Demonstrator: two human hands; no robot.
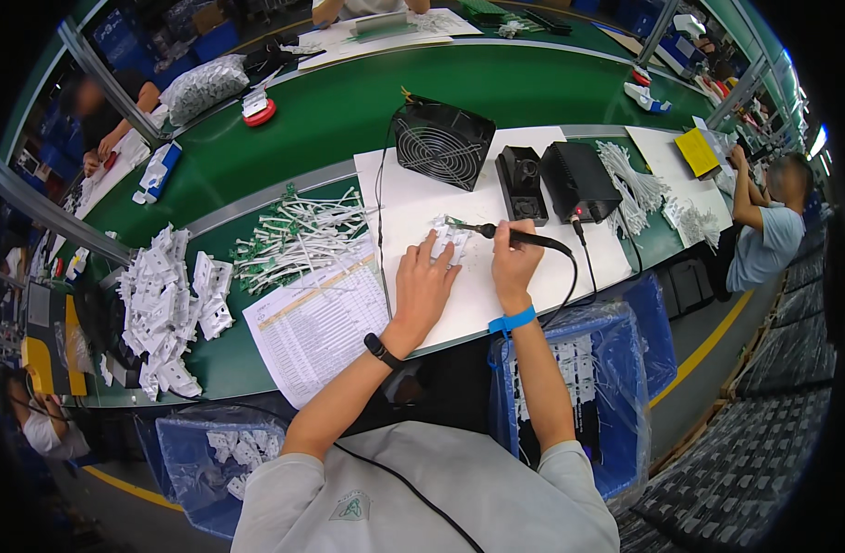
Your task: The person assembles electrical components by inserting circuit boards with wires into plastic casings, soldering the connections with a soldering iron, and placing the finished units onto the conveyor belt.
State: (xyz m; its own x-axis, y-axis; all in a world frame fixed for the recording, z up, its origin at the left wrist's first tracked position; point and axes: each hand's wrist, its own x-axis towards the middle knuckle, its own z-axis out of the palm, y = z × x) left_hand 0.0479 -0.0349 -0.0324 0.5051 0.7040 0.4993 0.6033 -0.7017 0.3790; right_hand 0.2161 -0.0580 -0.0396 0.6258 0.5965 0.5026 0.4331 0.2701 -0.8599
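Observation:
My right hand (515,265) grips a soldering iron (486,230) like a pen, its tip pointing left over a small white plastic part (452,241). My left hand (424,288) steadies that part against the white board (478,300), fingertips at its left and near edges. A bit of green shows on the part by the iron's tip; its details are too small to make out. The iron's black cable loops from my right hand toward a black power box (581,182). Left of it stands a black iron stand (522,189).
A black fan (443,143) stands behind my hands. To the left lie white wires with green ends (298,230), a printed sheet (316,323) and heaped white plastic parts (159,309). Blue bins (630,405) sit below the table edge. Other people work around the green conveyor (330,101).

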